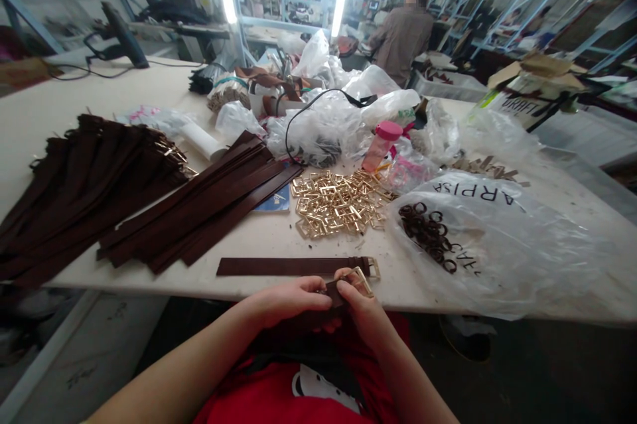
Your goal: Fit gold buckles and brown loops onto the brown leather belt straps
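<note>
Both hands meet at the table's front edge around a dark brown leather strap (338,292) with a gold buckle (361,281) at its end. My left hand (298,296) pinches the strap from the left. On the other side, my right hand (359,304) is closed on the strap beside the buckle, its thumb on top. Just beyond them lies a strap with a buckle fitted (293,267), flat on the table. Farther back is a pile of loose gold buckles (341,202). To the right, small brown leather loops (428,231) lie on a plastic bag.
Stacks of brown straps (199,205) and buckled straps (89,178) cover the left of the table. A printed clear bag (517,245) spreads at right. Behind stand a pink-lidded bottle (382,145) and crumpled plastic bags (323,122). A person (405,32) stands in the background.
</note>
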